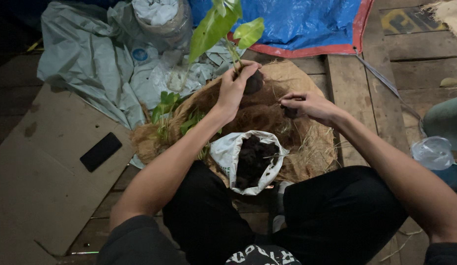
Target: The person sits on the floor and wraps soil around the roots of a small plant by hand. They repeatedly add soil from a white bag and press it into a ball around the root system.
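Work observed: a young plant [223, 29] is being fitted with a soil ball [253, 82] at its roots, over a sheet of coconut fibre [312, 147].

Left hand [234, 88]: closed round the base of the stem and the upper part of the soil ball, holding the plant upright above the far side of the fibre sheet. Right hand [309, 105]: fingers pinched together on a small dark clump [290, 112], probably soil or fibre, held just right of the ball.

Progress, as judged: the ball is formed and dark, but bare; no fibre is wrapped around it. A white bag of dark soil [250, 159] lies open at the near edge of the sheet. More green seedlings [165, 104] lie at the sheet's left side, unprocessed.

Limits of view: the roots are hidden by soil and fingers. The scene is dim. A flat black object [100, 151] on the cardboard [37, 186] at left may be a phone.
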